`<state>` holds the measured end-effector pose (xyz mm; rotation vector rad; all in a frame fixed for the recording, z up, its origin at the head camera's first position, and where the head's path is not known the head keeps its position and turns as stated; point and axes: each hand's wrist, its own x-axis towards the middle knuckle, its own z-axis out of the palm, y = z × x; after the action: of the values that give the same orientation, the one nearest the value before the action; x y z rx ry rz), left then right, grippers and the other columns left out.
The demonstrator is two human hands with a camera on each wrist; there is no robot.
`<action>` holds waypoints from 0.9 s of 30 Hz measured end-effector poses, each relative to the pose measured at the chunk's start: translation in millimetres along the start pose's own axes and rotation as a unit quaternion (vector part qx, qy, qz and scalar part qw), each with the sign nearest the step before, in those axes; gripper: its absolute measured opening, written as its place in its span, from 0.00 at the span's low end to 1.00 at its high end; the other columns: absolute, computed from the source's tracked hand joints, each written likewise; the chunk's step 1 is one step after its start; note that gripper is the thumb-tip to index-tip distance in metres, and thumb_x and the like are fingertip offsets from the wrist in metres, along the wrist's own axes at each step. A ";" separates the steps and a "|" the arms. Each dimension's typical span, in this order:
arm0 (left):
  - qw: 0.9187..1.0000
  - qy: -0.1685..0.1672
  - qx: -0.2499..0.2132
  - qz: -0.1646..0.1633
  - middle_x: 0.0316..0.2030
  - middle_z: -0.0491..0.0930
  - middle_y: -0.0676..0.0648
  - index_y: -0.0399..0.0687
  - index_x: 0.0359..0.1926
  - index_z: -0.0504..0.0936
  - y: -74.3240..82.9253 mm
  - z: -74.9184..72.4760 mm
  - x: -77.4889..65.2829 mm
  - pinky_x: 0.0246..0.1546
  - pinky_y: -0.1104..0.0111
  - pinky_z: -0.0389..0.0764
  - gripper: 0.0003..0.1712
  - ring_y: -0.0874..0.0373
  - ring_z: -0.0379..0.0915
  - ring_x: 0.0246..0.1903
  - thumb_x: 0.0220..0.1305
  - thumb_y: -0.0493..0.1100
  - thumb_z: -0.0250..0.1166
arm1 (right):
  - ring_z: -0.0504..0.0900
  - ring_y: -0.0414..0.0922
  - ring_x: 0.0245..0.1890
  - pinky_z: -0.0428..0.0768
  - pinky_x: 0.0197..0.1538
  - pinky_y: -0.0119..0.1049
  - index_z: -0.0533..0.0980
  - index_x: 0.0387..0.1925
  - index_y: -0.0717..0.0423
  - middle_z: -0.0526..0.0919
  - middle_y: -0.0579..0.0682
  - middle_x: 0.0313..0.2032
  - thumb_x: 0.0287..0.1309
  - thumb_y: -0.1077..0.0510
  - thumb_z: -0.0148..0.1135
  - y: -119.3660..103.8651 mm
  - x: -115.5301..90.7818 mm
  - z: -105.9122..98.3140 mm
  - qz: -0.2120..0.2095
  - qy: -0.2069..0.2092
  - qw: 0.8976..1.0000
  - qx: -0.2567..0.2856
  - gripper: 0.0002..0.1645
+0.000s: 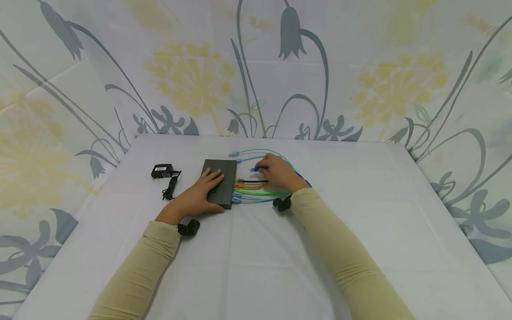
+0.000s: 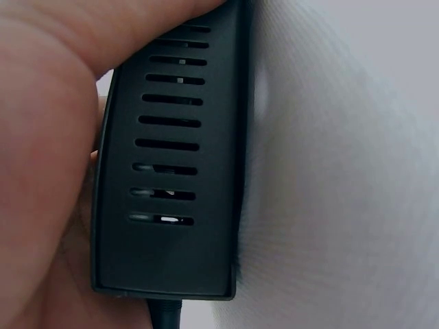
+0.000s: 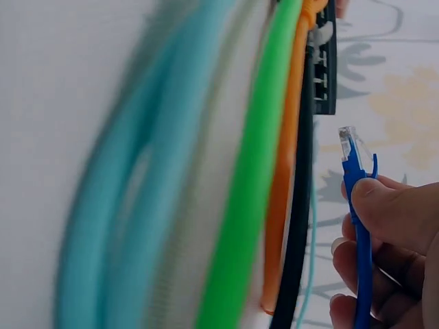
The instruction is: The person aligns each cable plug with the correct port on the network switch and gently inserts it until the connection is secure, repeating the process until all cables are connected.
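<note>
My left hand [image 1: 200, 193] rests on the dark network switch [image 1: 225, 186], its fingers spread over the top and the thumb along the near end. Close up in the left wrist view, the switch's slotted side [image 2: 168, 253] stands beside the thumb. With thumb and fingers, my right hand [image 1: 280, 171] pinches a blue Ethernet cable [image 3: 363, 247] just behind its clear plug [image 3: 348, 140]. That plug is apart from the switch, to the right of its port side. Black [image 3: 296, 240], orange [image 3: 280, 205], green [image 3: 247, 185] and light-blue cables [image 3: 137, 226] run to that side.
Left of the switch lies a black power adapter [image 1: 162, 171] with its bundled cord [image 1: 170, 186]. Two light-blue plugs [image 1: 234, 154] lie by the switch's far right corner, one beyond the other. A white cloth covers the table [image 1: 256, 266]; floral fabric [image 1: 256, 66] hangs behind.
</note>
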<state>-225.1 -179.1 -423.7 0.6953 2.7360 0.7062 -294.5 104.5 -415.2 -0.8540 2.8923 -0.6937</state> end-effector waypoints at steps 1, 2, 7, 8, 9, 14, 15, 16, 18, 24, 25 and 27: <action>1.000 0.000 0.001 0.000 0.78 0.41 0.47 0.49 0.77 0.50 -0.3 0.1 0.0 0.69 0.40 0.53 0.62 0.41 0.23 0.76 0.49 0.61 0.74 | 0.78 0.49 0.46 0.77 0.50 0.43 0.81 0.53 0.54 0.79 0.54 0.47 0.70 0.58 0.54 0.4 0.5 -1.4 -0.004 0.005 1.000 -0.002 0.16; 1.000 -0.001 0.000 -0.003 0.78 0.41 0.47 0.49 0.77 0.50 -0.2 0.0 -0.2 0.69 0.41 0.53 0.62 0.41 0.23 0.76 0.49 0.61 0.74 | 0.78 0.49 0.45 0.77 0.49 0.42 0.81 0.53 0.54 0.79 0.54 0.47 0.70 0.58 0.54 0.1 0.8 -3.1 -0.008 0.009 1.000 -0.001 0.16; 1.000 -0.004 -0.002 -0.010 0.78 0.41 0.47 0.50 0.77 0.49 0.6 -0.3 -1.9 0.69 0.40 0.53 0.62 0.42 0.23 0.76 0.49 0.61 0.74 | 0.78 0.49 0.44 0.77 0.48 0.42 0.81 0.53 0.56 0.78 0.55 0.47 0.70 0.59 0.54 -4.3 1.7 -11.5 -0.030 0.027 0.999 0.007 0.16; 1.000 -0.003 -0.003 -0.011 0.78 0.41 0.47 0.50 0.77 0.50 0.8 -0.5 -2.2 0.69 0.40 0.53 0.62 0.42 0.23 0.76 0.49 0.61 0.74 | 0.78 0.50 0.44 0.77 0.48 0.42 0.81 0.53 0.57 0.78 0.56 0.47 0.70 0.59 0.54 -5.8 1.5 -13.5 -0.033 0.031 0.999 0.009 0.16; 1.000 -0.002 -0.002 -0.010 0.78 0.41 0.46 0.49 0.77 0.50 0.9 -0.5 -2.2 0.69 0.40 0.53 0.62 0.41 0.23 0.76 0.49 0.61 0.74 | 0.78 0.50 0.44 0.77 0.48 0.42 0.81 0.53 0.57 0.78 0.56 0.46 0.70 0.59 0.54 -6.9 1.8 -15.0 -0.037 0.035 0.999 0.011 0.16; 1.000 -0.001 -0.002 -0.008 0.78 0.41 0.47 0.49 0.77 0.50 1.5 -0.7 -1.9 0.69 0.41 0.53 0.61 0.41 0.23 0.76 0.49 0.61 0.74 | 0.78 0.49 0.43 0.77 0.48 0.41 0.81 0.53 0.58 0.78 0.55 0.45 0.69 0.60 0.55 -10.0 5.3 -20.7 -0.057 0.056 0.997 -0.002 0.16; 1.000 -0.001 -0.002 -0.007 0.78 0.41 0.47 0.49 0.77 0.50 1.6 -0.8 -1.8 0.69 0.41 0.53 0.61 0.41 0.23 0.76 0.49 0.61 0.74 | 0.78 0.49 0.43 0.77 0.48 0.41 0.81 0.53 0.58 0.78 0.55 0.45 0.69 0.60 0.55 -10.2 6.7 -21.5 -0.061 0.060 0.996 -0.006 0.16; 1.000 -0.001 -0.002 -0.006 0.78 0.41 0.46 0.49 0.77 0.50 1.4 -0.8 -1.5 0.69 0.40 0.53 0.61 0.41 0.23 0.76 0.49 0.61 0.74 | 0.78 0.49 0.43 0.77 0.49 0.41 0.81 0.53 0.58 0.78 0.55 0.45 0.69 0.59 0.55 -10.9 7.8 -22.6 -0.063 0.063 0.996 -0.008 0.16; 1.000 0.000 -0.001 -0.004 0.78 0.41 0.46 0.49 0.77 0.50 1.0 -1.1 -0.9 0.69 0.40 0.52 0.61 0.41 0.23 0.76 0.50 0.61 0.74 | 0.78 0.49 0.44 0.77 0.50 0.41 0.81 0.53 0.58 0.78 0.55 0.45 0.69 0.59 0.55 -12.2 10.0 -24.3 -0.064 0.063 0.996 -0.010 0.16; 1.000 -0.003 -0.004 -0.001 0.78 0.41 0.47 0.49 0.77 0.49 0.2 -1.7 0.2 0.70 0.40 0.52 0.62 0.41 0.23 0.76 0.50 0.61 0.74 | 0.78 0.49 0.46 0.78 0.51 0.42 0.81 0.53 0.57 0.78 0.55 0.48 0.70 0.59 0.53 -15.1 13.2 -18.7 -0.049 0.021 0.999 0.001 0.16; 1.000 -0.003 -0.005 -0.001 0.78 0.40 0.47 0.49 0.77 0.49 0.3 -1.8 0.3 0.70 0.40 0.52 0.62 0.41 0.22 0.76 0.50 0.61 0.74 | 0.78 0.49 0.46 0.78 0.51 0.42 0.80 0.53 0.57 0.78 0.55 0.48 0.70 0.59 0.53 -15.5 13.6 -16.0 -0.047 0.012 0.999 0.004 0.16; 1.000 -0.004 -0.006 0.002 0.78 0.40 0.46 0.49 0.77 0.49 0.4 -2.1 0.0 0.69 0.40 0.52 0.61 0.41 0.23 0.76 0.50 0.61 0.74 | 0.79 0.49 0.47 0.78 0.51 0.41 0.80 0.54 0.57 0.78 0.54 0.49 0.71 0.58 0.52 -16.7 14.5 -9.9 -0.045 -0.003 0.999 0.004 0.16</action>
<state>-225.7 -179.6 -421.8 0.6991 2.7214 0.7180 -299.9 88.4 -398.0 -0.9899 2.8579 -0.7087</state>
